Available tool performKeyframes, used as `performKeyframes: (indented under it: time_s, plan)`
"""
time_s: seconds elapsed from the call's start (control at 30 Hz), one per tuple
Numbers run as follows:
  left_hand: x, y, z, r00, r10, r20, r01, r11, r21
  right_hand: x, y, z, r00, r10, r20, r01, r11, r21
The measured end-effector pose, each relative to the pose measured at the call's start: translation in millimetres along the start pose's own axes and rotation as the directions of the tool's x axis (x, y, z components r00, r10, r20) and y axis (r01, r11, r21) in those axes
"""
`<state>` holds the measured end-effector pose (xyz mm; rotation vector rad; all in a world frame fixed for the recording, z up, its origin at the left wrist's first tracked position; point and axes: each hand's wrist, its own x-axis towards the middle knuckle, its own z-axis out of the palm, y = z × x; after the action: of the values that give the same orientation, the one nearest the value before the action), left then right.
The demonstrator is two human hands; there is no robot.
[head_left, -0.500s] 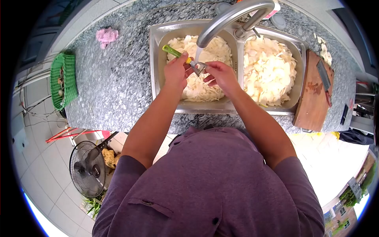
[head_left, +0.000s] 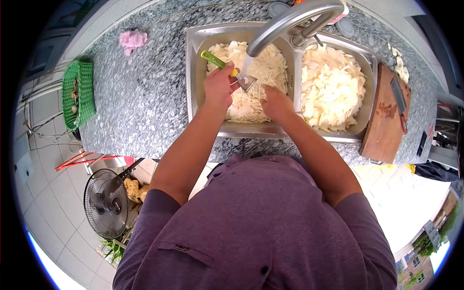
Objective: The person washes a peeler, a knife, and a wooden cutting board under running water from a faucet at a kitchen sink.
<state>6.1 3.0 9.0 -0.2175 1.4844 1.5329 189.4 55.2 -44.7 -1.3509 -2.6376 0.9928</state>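
1. Holding the green-handled tool (head_left: 213, 59) in the left hand (head_left: 219, 88), with fingers clamped on the handle near its yellow collar.
2. Keeping the metal head of the tool above the left basin (head_left: 194, 87), under water (head_left: 247, 63) running from the faucet (head_left: 296, 18).
3. Reaching over the same basin with the right hand (head_left: 278, 103), with bent fingers directed toward the tool's head but apart from it; cannot tell whether touching the pale strips (head_left: 249, 102) below, nor how far apart at the tips.
4. Looking down on more pale slices (head_left: 331, 89), heaped in the right basin (head_left: 367, 67).
5. Standing at a speckled stone table (head_left: 135, 99), with a knife (head_left: 398, 96) lying on the cutting board (head_left: 382, 130) beside the right basin.
6. Having a pink cloth (head_left: 133, 39) on the table, left of the sink, and a green basket (head_left: 85, 94) at its left end.
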Motion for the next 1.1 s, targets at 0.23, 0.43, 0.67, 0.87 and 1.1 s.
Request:
performKeyframes:
  time_s: [0.23,0.43,0.67,0.87,1.1]
  plan:
    - [16.0,-14.0,24.1,0.959,0.199,0.203,-0.281,0.772,0.570,12.6,-28.1,-32.7,0.997,0.069,0.040,-0.073,0.990,0.121]
    - [8.4,-12.3,22.4,0.851,0.453,0.268,-0.453,0.371,0.811,40.0,-47.4,-37.3,0.937,0.310,0.160,-0.301,0.482,0.823]
    - [-17.6,-5.4,-33.4,0.600,0.599,0.531,-0.723,0.123,0.679,75.5,-74.8,-59.9,0.991,0.028,0.131,-0.091,0.855,0.510]
    - [-32.3,-22.6,-61.5,0.674,0.715,0.187,-0.566,0.337,0.753,33.9,-76.6,-63.7,0.974,0.225,0.014,-0.150,0.598,0.787]
    - [-24.4,-45.0,-9.9,0.982,-0.103,0.160,0.123,0.985,-0.122,-40.7,-38.0,-18.1,0.992,-0.042,-0.118,0.101,0.826,0.554]
